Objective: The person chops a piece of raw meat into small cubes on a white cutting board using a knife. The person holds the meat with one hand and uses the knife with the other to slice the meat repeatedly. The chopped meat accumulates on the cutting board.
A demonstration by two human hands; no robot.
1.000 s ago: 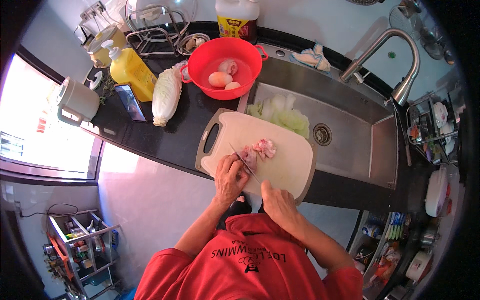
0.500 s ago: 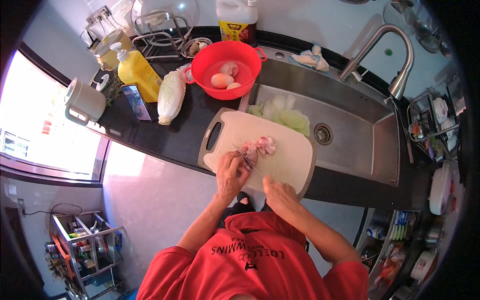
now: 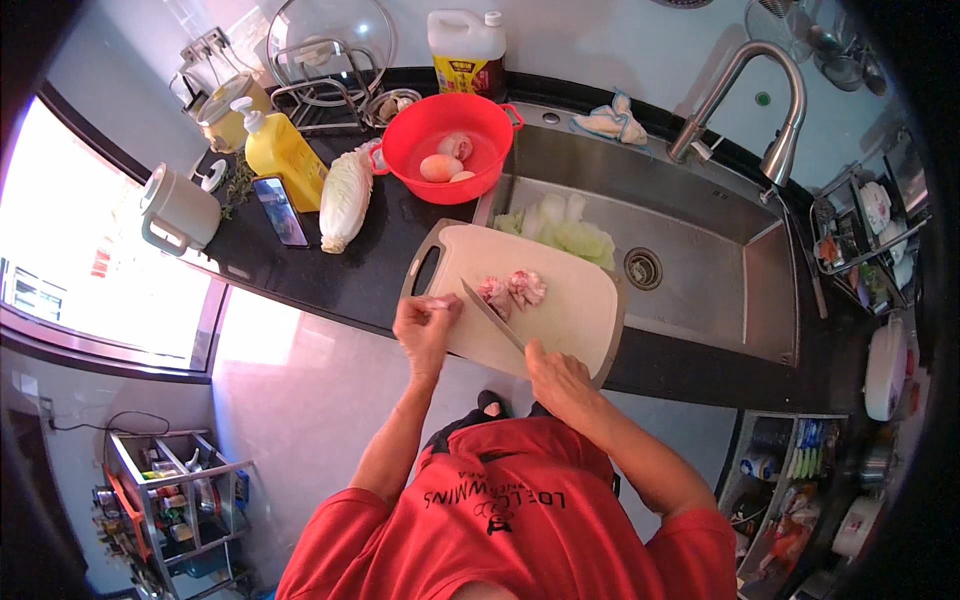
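My right hand (image 3: 560, 380) grips a kitchen knife (image 3: 492, 313) by its handle, the blade slanting up and left over the cutting board (image 3: 560, 325). Along the blade's far side lie cut pieces of pinkish raw meat (image 3: 525, 288). To the left of the knife, my left hand (image 3: 426, 325) pinches a small piece of raw meat (image 3: 440, 303) between thumb and fingers above the board's left end. The pale board has a grey rim and a slot handle, and it bridges the counter and the sink's near left corner.
A red basin (image 3: 440, 110) with eggs and a pinkish lump stands behind the board. Left of it are a napa cabbage (image 3: 346, 200), a phone (image 3: 281, 210) and a yellow pump bottle (image 3: 285, 160). Pale green leaves (image 3: 570, 237) lie in the sink (image 3: 700, 290), under a tall faucet (image 3: 790, 110).
My left hand has moved left, away from the knife, with a piece of meat in its fingers. The blade now shows more fully beside the remaining pieces.
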